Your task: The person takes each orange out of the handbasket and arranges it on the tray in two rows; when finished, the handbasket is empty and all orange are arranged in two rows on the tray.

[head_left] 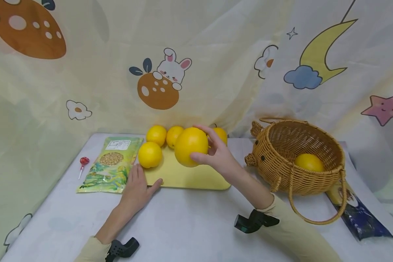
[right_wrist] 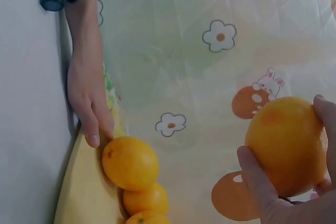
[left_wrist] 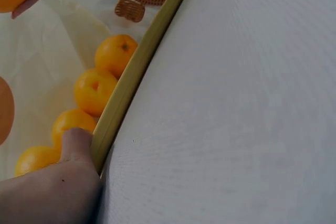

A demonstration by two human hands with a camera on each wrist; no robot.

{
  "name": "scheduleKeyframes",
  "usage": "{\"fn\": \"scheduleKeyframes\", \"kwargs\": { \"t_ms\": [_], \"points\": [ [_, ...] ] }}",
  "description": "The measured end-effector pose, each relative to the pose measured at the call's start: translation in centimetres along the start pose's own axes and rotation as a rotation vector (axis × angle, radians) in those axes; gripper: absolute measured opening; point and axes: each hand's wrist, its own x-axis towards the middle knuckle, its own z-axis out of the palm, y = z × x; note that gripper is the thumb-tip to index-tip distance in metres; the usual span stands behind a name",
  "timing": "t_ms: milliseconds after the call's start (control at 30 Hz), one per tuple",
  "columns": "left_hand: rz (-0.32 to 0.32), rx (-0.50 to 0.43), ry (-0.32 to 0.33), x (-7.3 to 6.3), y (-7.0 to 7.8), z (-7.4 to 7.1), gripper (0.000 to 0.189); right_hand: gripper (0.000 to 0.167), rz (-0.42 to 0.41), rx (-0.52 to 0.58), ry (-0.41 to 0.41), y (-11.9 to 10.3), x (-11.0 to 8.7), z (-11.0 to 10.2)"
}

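My right hand [head_left: 223, 160] grips an orange [head_left: 189, 147] between thumb and fingers, raised above a yellow cutting board [head_left: 190, 179]. In the right wrist view, that orange [right_wrist: 283, 148] is clear of the others. My left hand [head_left: 137, 191] rests at the board's left edge with fingers extended and thumb spread along the near edge. Just ahead of its fingertips lies an orange [head_left: 150, 155]. Several more stand along the back of the board, including one orange [head_left: 156, 135] at the rear left and another orange [head_left: 221, 134] partly hidden behind my right hand.
A wicker pig-shaped basket [head_left: 272, 160] stands at the right with an orange [head_left: 309, 162] inside. Its handle hangs toward the front. A dark blue packet [head_left: 363, 218] lies partly under it. At the left are a green packet [head_left: 109, 167] and a red lollipop [head_left: 84, 161].
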Motion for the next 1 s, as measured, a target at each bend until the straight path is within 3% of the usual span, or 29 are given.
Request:
{"fn": "scheduleKeyframes", "kwargs": {
  "t_ms": [333, 633, 1000],
  "points": [
    [-0.005, -0.003, 0.000, 0.0, 0.0, 0.0, 0.100, 0.066, 0.103, -0.075, 0.036, 1.2, 2.6, 0.7],
    [-0.013, 0.010, -0.013, 0.0, 0.1, -0.2, 0.101, 0.062, 0.195, -0.057, -0.009, 3.1, 4.6, 1.2],
    [-0.012, 0.003, 0.001, -0.2, 0.3, -0.1, 0.100, 0.071, 0.289, -0.227, -0.024, 6.6, 6.4, 1.6]
  ]
}}
